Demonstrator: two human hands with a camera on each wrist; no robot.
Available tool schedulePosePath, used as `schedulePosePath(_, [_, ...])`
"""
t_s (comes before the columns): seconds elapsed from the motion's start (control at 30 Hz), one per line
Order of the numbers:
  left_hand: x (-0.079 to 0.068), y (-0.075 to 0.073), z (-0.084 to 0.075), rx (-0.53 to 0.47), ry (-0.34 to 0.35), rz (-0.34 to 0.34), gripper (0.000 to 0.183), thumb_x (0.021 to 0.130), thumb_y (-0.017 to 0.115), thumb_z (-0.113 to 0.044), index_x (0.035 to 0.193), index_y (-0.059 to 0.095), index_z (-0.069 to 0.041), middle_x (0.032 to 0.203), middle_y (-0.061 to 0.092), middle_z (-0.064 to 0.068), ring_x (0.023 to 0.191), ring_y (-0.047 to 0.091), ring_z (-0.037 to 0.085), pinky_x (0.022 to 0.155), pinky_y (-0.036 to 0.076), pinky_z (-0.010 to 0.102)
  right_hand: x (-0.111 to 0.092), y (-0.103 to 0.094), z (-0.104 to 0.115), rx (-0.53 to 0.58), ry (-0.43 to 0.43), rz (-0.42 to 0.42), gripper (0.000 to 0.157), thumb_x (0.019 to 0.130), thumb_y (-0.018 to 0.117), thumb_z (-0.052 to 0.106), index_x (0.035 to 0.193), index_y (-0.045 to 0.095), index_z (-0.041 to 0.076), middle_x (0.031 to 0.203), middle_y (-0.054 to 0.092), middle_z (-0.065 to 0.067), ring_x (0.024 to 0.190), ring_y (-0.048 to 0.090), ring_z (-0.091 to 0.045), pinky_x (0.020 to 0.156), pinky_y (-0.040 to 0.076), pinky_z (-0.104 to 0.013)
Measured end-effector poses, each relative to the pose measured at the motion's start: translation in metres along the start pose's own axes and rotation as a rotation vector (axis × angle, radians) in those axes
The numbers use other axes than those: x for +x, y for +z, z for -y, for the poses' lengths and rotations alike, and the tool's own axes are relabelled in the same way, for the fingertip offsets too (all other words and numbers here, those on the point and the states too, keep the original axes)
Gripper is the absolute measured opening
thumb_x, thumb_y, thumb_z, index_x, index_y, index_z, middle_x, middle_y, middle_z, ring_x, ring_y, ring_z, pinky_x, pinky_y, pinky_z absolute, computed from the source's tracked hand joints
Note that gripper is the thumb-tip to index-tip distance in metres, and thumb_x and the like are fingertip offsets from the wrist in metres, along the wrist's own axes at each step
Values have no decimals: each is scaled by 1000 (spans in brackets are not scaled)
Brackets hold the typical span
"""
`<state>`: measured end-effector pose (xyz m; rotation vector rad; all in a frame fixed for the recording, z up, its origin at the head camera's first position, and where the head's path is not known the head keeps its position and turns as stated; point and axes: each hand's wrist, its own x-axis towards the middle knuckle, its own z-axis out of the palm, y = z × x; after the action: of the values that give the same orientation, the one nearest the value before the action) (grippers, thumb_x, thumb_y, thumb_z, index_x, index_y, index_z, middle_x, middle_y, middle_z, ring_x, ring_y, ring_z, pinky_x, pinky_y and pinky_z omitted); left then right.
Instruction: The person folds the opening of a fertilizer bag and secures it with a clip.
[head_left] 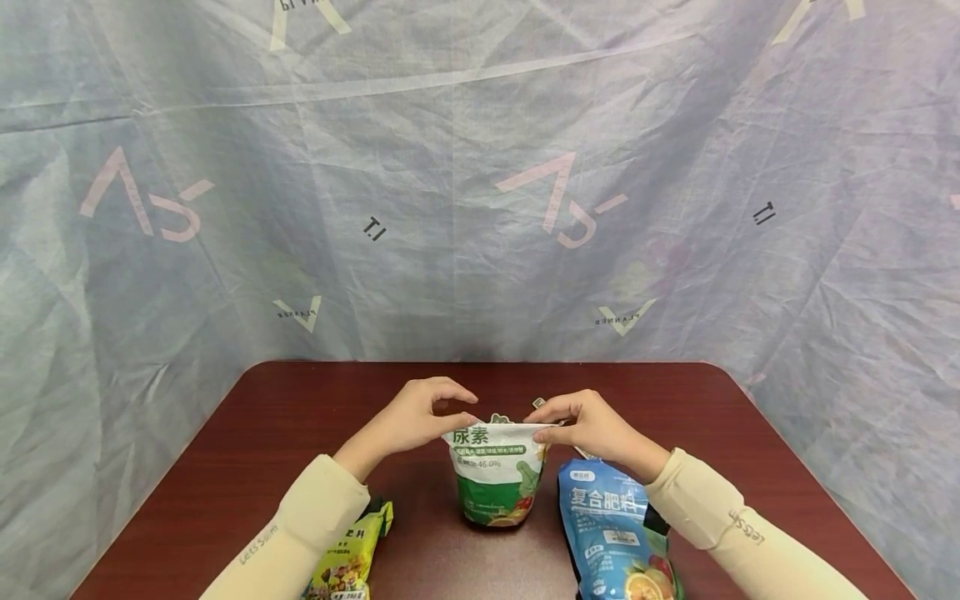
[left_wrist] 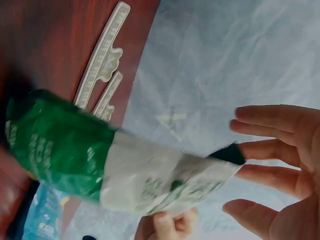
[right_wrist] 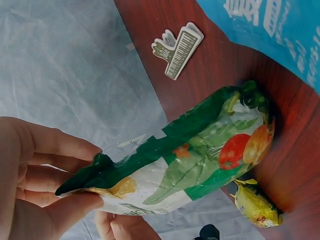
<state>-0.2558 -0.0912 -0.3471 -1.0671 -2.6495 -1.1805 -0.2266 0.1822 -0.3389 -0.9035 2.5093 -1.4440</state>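
Observation:
A green-and-white fertilizer bag [head_left: 491, 492] with vegetable pictures stands upright in the middle of the table. My right hand [head_left: 588, 425] pinches its top right corner, thumb [right_wrist: 82, 205] in front and fingers behind. At the opposite top corner is my left hand [head_left: 408, 414], its fingers [left_wrist: 272, 150] spread and the thumb apart from them, with fingertips right at the bag's edge. Dark green shows inside the bag's top edge in the right wrist view.
A blue fertilizer bag [head_left: 603, 525] lies at the front right, under my right forearm. At the front left is a yellow fertilizer bag [head_left: 348, 554], partly covered by my left sleeve. Pale clips with ruler markings [left_wrist: 102, 57] lie behind the middle bag, another clip [right_wrist: 177, 50] to its right.

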Motion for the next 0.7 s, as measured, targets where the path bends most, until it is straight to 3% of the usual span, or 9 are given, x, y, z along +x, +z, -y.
schedulePosePath(0.2, [-3, 19, -11, 34, 65, -27, 32, 80, 72, -24, 110, 66, -14, 105, 63, -3, 97, 57, 12, 79, 49, 32, -1, 0, 0, 37, -15, -2, 20, 81, 68, 2, 101, 69, 0, 89, 69, -12, 80, 66, -20, 65, 52, -29])
schedulePosePath(0.47, [-7, 34, -6, -59, -11, -87, 28, 80, 72, -20, 106, 67, -12, 99, 67, 2, 89, 62, 9, 72, 50, 25, -3, 2, -4, 67, -16, -15, 20, 80, 68, 3, 100, 69, -1, 89, 69, -13, 78, 66, -19, 62, 52, -29])
schedulePosePath(0.7, [-8, 38, 1, -167, -38, -128, 22, 75, 76, -22, 95, 72, -13, 89, 69, -2, 78, 64, 6, 64, 52, 23, 1, 3, -29, 99, -1, -27, 20, 80, 70, 7, 100, 70, 4, 89, 70, -8, 78, 65, -16, 59, 50, -26])
